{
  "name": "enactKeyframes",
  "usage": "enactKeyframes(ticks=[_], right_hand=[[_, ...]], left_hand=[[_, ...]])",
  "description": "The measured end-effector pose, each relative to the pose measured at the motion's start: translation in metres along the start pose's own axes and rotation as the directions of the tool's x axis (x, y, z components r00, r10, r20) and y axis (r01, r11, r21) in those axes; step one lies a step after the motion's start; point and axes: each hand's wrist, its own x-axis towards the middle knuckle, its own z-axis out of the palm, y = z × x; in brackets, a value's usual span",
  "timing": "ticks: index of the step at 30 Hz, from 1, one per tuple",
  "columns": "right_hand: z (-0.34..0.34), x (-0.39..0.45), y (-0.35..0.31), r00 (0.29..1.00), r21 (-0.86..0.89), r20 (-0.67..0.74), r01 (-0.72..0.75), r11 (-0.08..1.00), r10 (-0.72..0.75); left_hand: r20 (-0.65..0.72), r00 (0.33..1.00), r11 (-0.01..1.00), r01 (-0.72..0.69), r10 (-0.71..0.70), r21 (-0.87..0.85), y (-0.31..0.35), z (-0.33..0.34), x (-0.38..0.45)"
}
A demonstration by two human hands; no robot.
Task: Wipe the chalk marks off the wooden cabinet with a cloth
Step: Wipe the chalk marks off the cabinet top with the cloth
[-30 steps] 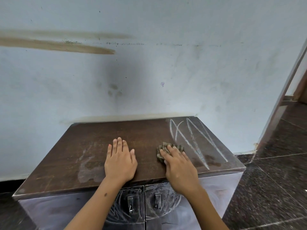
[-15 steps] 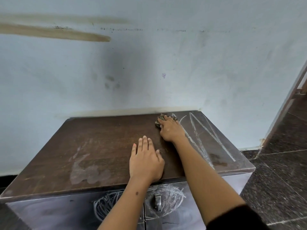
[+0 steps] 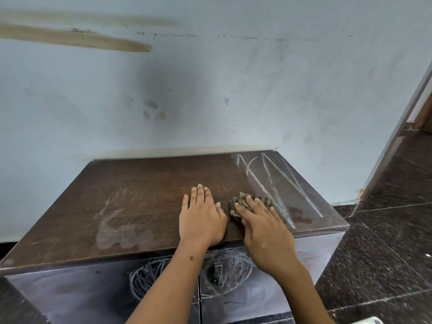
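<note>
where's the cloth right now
In the head view the cloth is bunched on the cabinet top, right of centre near the front edge, under the right hand. It lies between the flat left hand and the chalk lines.

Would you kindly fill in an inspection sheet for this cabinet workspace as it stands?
Surface: cabinet top, dark wood, pale smear at left.
Job's things: cloth bunched beside chalk lines at right; chalk scribbles on the doors.
Clutter: nothing seen.
Grips: left hand flat on the top; right hand presses the cloth.
Cables: nothing seen.
Surroundings: stained wall, dark tiled floor, doorway at right.
</note>
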Motion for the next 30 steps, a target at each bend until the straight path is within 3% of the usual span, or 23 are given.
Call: enactKeyframes(ticks=[8,11,18,26,30], right_hand=[[0.024,0.120,0.001,0.991,-0.032,0.122,-0.051,0.998,0.054],[0.021,0.110,0.000,0.994,-0.010,0.103,-0.047,0.999,0.048],[0.000,-0.013,-0.002,0.999,-0.023,-0.043,-0.009,1.000,0.008],[0.013,0.088,0.002,0.990,-0.009,0.123,-0.064,0.998,0.065],[0.019,0.108,0.002,0.991,-0.025,0.117,-0.060,0.998,0.062]], left_hand=[[0.009,1.000,1.000,-0.001,0.001,0.006,0.001,-0.001,0.000],[0.006,1.000,1.000,-0.001,0.001,0.005,0.001,-0.002,0.000],[0.002,1.000,1.000,-0.001,0.001,-0.002,-0.001,0.000,0.000],[0.011,1.000,1.000,-0.007,0.007,0.011,0.001,-0.001,0.000],[0.009,1.000,1.000,-0.010,0.010,0.012,0.000,-0.002,-0.001]])
